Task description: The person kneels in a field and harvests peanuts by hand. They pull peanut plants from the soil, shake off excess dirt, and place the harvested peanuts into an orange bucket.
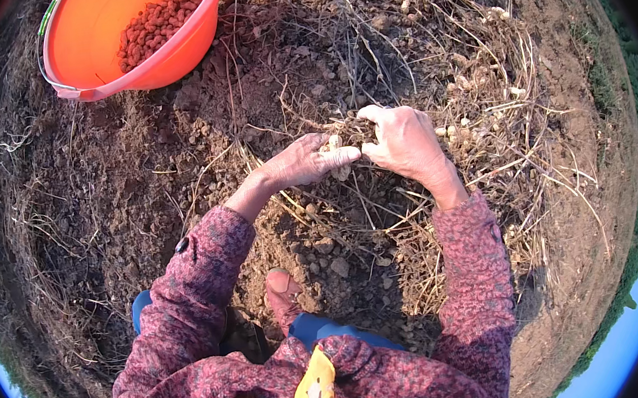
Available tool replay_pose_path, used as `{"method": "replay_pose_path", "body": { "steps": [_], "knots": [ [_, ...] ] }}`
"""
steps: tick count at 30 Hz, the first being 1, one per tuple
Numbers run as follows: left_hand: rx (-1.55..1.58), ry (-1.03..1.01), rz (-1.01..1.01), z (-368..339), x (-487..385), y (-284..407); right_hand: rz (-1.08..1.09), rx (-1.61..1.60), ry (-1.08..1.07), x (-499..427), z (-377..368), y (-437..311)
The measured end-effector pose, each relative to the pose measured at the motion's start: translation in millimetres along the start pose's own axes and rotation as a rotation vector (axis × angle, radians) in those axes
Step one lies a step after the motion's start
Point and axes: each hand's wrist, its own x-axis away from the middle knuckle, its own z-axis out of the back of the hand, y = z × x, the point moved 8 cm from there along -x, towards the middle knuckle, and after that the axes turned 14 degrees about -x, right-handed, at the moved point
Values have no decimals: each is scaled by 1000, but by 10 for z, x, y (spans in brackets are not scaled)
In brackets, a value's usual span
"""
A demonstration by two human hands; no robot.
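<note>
In front of me, both hands meet at a dried peanut plant (355, 129) with tangled roots. My left hand (303, 161) cups pale peanut pods (335, 141) at the plant's near side, its thumb stretched across below them. On the other side my right hand (406, 140) grips the roots and stems between bent fingers and thumb. The hands almost touch at the thumb tips. Part of the plant is hidden by the fingers. At the upper left, well apart from my hands, stands an orange plastic bucket (183, 67) with a heap of peanuts (158, 29) inside.
Pulled peanut plants (496, 104) with pods attached lie in a row along the right. Loose pods (452, 131) lie by my right hand. Clods and dry stems cover the soil (134, 160). My shoe (282, 296) rests on the ground below. The bucket's wire handle (46, 76) hangs down.
</note>
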Motion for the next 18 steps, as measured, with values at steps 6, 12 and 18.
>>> {"method": "replay_pose_path", "body": {
  "steps": [6, 12, 18],
  "knots": [
    [378, -190, 47, -210, -2, -218, 45, -12, 53, -20, -69, 20],
    [911, -131, 98, -317, -10, -296, 141, -23, 32, -33, -74, -8],
    [944, -93, 203, -357, -20, -321, 220, 37, 45, 19, -160, -74]
  ]
}}
